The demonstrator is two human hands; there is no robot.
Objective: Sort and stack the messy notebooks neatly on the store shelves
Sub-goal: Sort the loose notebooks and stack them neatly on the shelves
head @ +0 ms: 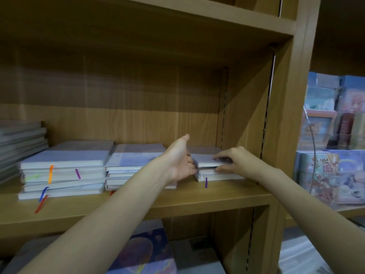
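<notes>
Three stacks of pale grey-blue notebooks lie on the wooden shelf (pixel 138 202). The left stack (pixel 63 171) has orange, purple and blue ribbon markers hanging out. The middle stack (pixel 134 165) sits beside it. Both hands work on the small right stack (pixel 219 176) near the shelf's side wall. My left hand (pixel 180 161) is at the stack's left end, thumb raised, fingers curled round the top notebook's (pixel 205 158) corner. My right hand (pixel 235 159) grips that notebook's front right edge, fingers curled over it. The view is motion-blurred.
A taller pile of grey notebooks (pixel 19 143) stands at the far left of the shelf. Below it, a lower shelf holds a purple illustrated cover (pixel 146 254). To the right, a neighbouring unit shows colourful illustrated books (pixel 331 175) behind a clear holder.
</notes>
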